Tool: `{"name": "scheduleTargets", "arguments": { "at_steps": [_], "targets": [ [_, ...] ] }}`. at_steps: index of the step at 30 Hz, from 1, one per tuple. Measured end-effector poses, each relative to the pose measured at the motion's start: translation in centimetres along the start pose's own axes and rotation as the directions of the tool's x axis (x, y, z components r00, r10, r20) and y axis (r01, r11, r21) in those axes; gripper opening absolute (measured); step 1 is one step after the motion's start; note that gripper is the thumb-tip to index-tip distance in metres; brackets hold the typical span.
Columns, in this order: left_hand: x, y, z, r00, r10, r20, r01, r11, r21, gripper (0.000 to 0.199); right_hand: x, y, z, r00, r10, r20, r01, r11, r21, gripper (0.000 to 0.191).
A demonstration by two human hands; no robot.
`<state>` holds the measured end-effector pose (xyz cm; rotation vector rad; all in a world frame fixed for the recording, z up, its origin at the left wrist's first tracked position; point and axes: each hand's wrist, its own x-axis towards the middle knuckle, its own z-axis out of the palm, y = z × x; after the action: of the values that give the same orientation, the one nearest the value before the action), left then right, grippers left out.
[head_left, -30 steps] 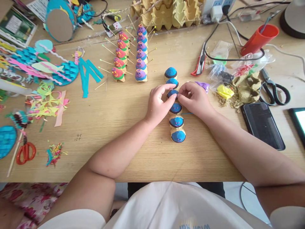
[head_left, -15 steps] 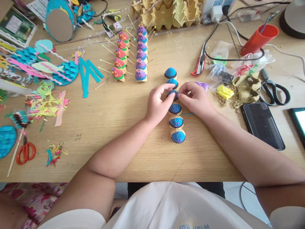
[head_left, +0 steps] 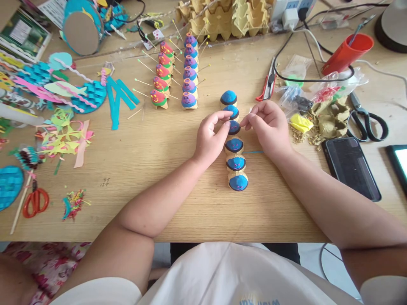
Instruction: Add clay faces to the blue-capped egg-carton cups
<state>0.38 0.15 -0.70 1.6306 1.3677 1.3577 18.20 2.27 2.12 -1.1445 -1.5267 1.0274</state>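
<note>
A column of several egg-carton cups with blue domes and dark rims (head_left: 235, 145) stands on the table. The nearer domes carry small pink faces. My left hand (head_left: 213, 135) is at the left side of the third dome from the back (head_left: 234, 127), thumb and forefinger curved around its edge with a gap between them. To the right of that dome, my right hand (head_left: 265, 127) is raised slightly with thumb and forefinger pinched together. Whatever sits between those fingertips is too small to name. A thin blue strip (head_left: 253, 151) lies below the right hand.
Red-green cups (head_left: 159, 98) and purple cups (head_left: 188, 100) with pins stand behind at left. At right are a red cutter (head_left: 269, 80), yellow clay (head_left: 301, 123), black scissors (head_left: 367, 120) and a phone (head_left: 350, 168). Orange-handled scissors (head_left: 36, 203) and paper scraps lie left.
My right hand has moved right, away from the third dome, still pinched. My left hand has stayed beside it. The dome's face is now more visible.
</note>
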Motion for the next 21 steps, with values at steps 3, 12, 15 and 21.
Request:
{"name": "scheduleTargets", "arguments": {
  "at_steps": [3,12,15,21],
  "targets": [
    [0.01,-0.14,-0.01,1.000,0.017,0.008,-0.017,1.000,0.004,0.021,0.01,0.02,0.00,0.999,-0.011,0.035,0.012,1.000,-0.028,0.024],
    [-0.01,-0.12,-0.04,1.000,0.024,0.002,-0.024,1.000,0.019,0.021,0.08,0.08,0.11,0.998,0.003,0.067,-0.002,1.000,-0.016,0.027],
    [-0.02,-0.15,-0.02,1.000,0.025,0.001,-0.025,1.000,0.012,0.020,0.08,0.05,0.11,0.998,0.022,0.059,-0.024,0.999,0.029,0.025],
    [0.01,-0.32,0.02,1.000,0.019,0.000,-0.019,0.999,0.029,0.022,0.19,0.01,0.13,0.999,0.040,0.012,-0.040,0.999,0.019,0.026]
  ]
}}
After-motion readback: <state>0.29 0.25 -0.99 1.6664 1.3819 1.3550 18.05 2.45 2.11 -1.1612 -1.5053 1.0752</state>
